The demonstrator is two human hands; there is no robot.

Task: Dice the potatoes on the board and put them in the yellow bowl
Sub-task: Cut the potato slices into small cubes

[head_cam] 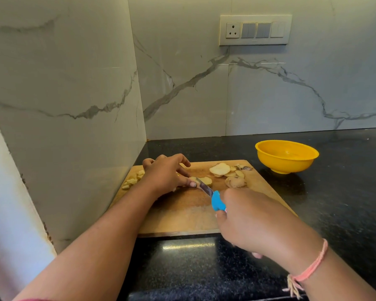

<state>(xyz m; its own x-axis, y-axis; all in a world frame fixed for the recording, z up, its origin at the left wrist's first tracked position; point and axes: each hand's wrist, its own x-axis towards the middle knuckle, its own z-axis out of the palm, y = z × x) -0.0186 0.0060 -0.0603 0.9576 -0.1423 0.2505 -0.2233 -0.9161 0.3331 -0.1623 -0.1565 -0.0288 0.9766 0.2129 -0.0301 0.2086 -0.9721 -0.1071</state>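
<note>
A wooden cutting board [182, 211] lies on the black counter. My left hand [167, 173] holds a potato slice [205, 180] down near the board's middle, fingers curled over it. My right hand [254, 220] grips a knife [208, 192] by its blue handle, and the blade touches the slice beside my left fingertips. Diced pieces [132, 180] lie at the board's left edge. Several potato slices [220, 169] and a skin-on end piece [236, 182] sit at the board's far right. The yellow bowl [287, 156] stands to the right of the board and looks to hold nothing.
Marble walls meet in a corner just behind and left of the board. A switch panel [255, 30] is mounted on the back wall. A bit of peel [246, 168] lies at the board's far right corner. Black counter [345, 192] extends right and toward me.
</note>
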